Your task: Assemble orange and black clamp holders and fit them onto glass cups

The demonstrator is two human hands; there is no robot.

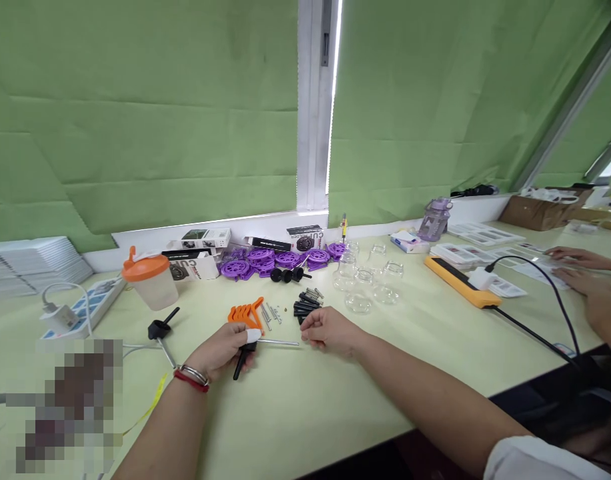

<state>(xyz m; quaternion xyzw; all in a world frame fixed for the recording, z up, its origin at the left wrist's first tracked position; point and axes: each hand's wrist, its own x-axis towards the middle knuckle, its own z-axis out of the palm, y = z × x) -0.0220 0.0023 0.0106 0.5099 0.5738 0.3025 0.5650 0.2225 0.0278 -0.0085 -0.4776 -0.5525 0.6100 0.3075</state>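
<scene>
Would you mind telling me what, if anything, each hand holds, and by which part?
The left hand holds a metal rod by its black end. Whether the right hand, beside black parts, grips anything cannot be told.

I sit at a pale yellow-green table. On it lie orange parts in a row; just right of them I have metal pins, then black pieces, then clear glass vessels. Behind the orange parts, purple wheels are heaped; well left of them stands an orange-lidded tub.
</scene>
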